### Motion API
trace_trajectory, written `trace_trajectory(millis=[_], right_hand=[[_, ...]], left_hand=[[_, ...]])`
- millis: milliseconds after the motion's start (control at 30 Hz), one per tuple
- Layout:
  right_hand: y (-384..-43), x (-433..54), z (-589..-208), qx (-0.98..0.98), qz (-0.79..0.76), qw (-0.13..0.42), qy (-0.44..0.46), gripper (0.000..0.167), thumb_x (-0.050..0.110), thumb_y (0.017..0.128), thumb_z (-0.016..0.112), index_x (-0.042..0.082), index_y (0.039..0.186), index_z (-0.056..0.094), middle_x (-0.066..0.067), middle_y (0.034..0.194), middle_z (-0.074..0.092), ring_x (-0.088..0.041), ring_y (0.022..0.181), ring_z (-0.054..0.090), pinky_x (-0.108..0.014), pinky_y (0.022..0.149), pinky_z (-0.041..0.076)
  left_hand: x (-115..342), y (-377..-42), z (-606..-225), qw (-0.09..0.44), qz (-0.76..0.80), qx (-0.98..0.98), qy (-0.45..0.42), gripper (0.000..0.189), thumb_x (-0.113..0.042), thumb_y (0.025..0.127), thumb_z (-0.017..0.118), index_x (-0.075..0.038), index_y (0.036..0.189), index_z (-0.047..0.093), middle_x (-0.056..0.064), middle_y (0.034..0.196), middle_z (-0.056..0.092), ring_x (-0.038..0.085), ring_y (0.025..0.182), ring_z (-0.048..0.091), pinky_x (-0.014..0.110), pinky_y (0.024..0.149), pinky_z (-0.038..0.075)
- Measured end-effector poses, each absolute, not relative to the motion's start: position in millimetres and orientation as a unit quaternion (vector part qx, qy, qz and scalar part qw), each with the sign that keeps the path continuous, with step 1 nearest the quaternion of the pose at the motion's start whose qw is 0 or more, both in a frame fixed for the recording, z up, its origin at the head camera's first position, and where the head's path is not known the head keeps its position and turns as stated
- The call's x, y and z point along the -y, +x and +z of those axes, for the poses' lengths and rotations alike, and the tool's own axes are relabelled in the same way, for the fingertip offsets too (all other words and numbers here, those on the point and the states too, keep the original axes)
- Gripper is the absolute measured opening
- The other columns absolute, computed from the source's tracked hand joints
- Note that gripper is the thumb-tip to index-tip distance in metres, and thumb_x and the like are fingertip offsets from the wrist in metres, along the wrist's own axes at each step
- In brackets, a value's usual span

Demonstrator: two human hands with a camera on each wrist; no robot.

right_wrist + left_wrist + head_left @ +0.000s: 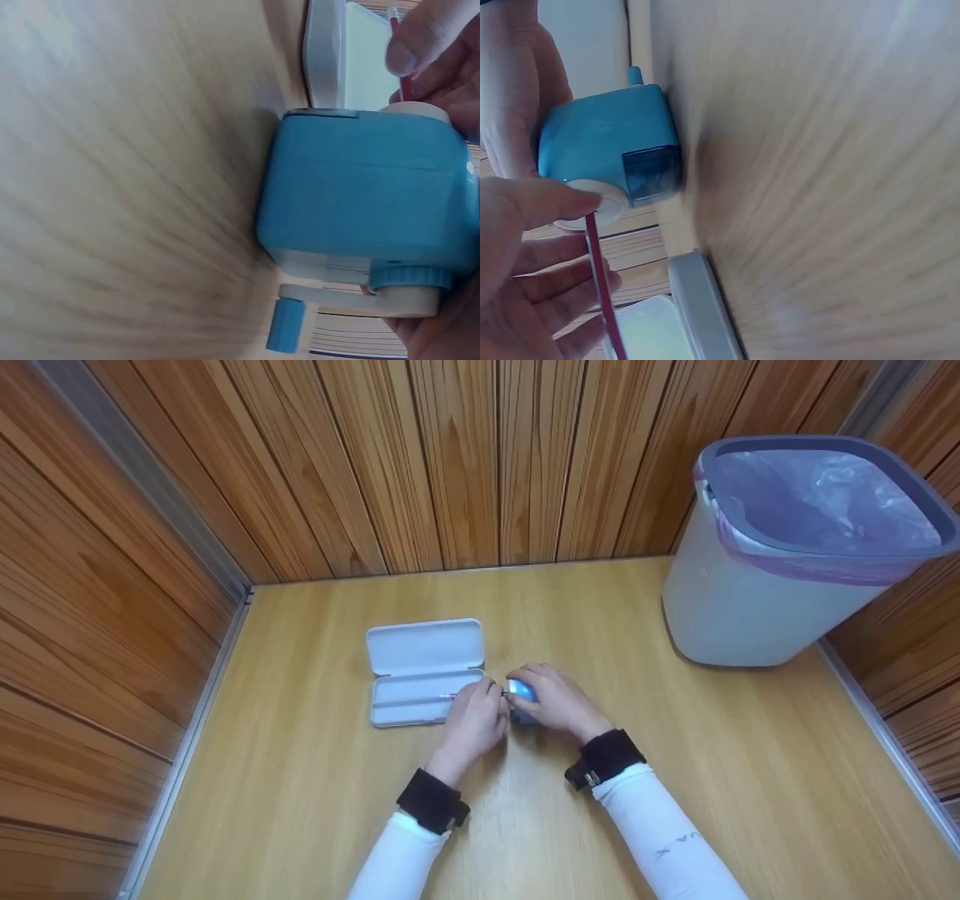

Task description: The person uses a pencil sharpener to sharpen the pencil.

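Note:
A blue crank pencil sharpener (523,690) stands on the table, its handle (286,326) on the side away from the pencil. My right hand (561,703) grips the sharpener's body from above and behind. With thumb and fingers, my left hand (474,716) pinches a red pencil (602,289) close to the sharpener's pale round front. The pencil's tip end is hidden at that front, and its other end (392,13) points over the pencil case. In the left wrist view, a dark see-through shavings window (652,174) shows low on the sharpener (604,131).
Just left of the sharpener, a pale grey pencil case (425,646) lies with its lid up. A large white bin (739,607) with a grey rim and a plastic liner stands at the back right. Wood-panelled walls (465,465) enclose the table's back and sides.

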State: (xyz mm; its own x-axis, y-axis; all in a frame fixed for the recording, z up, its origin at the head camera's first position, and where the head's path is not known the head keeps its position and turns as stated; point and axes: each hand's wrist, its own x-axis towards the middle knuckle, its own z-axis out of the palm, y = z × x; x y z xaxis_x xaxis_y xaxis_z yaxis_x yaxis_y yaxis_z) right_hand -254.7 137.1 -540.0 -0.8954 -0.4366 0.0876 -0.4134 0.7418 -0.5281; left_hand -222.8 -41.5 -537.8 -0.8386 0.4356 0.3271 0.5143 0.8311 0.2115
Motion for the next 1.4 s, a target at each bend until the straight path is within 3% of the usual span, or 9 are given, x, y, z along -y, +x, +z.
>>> trace_trajectory(millis=[433, 1033, 1233, 1400], right_hand=[[-257.8, -135.1, -541.8, -0.934, -0.283, 0.018, -0.218, 0.039, 0.036, 0.092, 0.063, 0.015, 0.125, 0.064, -0.002, 0.118, 0.064, -0.022, 0.109, 0.058, -0.04, 0.093, 0.047], [-257.1, -131.9, -544.2, -0.935, -0.284, 0.014, -0.21, 0.04, 0.039, 0.087, 0.068, 0.017, 0.122, 0.067, 0.0, 0.115, 0.063, -0.021, 0.104, 0.058, -0.039, 0.089, 0.048], [-258.0, -129.4, -545.0, -0.933, -0.294, 0.002, -0.208, 0.044, 0.044, 0.083, 0.073, 0.015, 0.117, 0.069, 0.0, 0.109, 0.064, -0.02, 0.098, 0.059, -0.037, 0.084, 0.049], [-257.9, -129.0, -545.6, -0.934, -0.304, -0.001, -0.189, 0.04, 0.038, 0.082, 0.073, 0.014, 0.114, 0.07, 0.0, 0.106, 0.063, -0.02, 0.096, 0.058, -0.037, 0.084, 0.049]], left_hand=[[37.0, -231.5, -545.2, 0.183, -0.149, 0.939, -0.251, 0.014, -0.009, 0.081, 0.075, -0.004, 0.094, 0.072, 0.007, 0.085, 0.064, 0.025, 0.078, 0.062, 0.038, 0.07, 0.053], [39.4, -242.4, -550.8, 0.212, -0.138, 0.929, -0.269, 0.007, -0.01, 0.08, 0.077, -0.009, 0.087, 0.075, 0.005, 0.077, 0.065, 0.023, 0.069, 0.063, 0.036, 0.063, 0.052], [43.1, -245.6, -548.1, 0.21, -0.126, 0.928, -0.28, 0.004, -0.011, 0.085, 0.073, -0.009, 0.084, 0.077, 0.004, 0.075, 0.066, 0.022, 0.069, 0.062, 0.035, 0.067, 0.052], [44.3, -247.2, -547.7, 0.202, -0.135, 0.927, -0.286, 0.007, -0.014, 0.087, 0.072, -0.01, 0.084, 0.077, 0.003, 0.074, 0.066, 0.02, 0.07, 0.061, 0.034, 0.069, 0.052]])
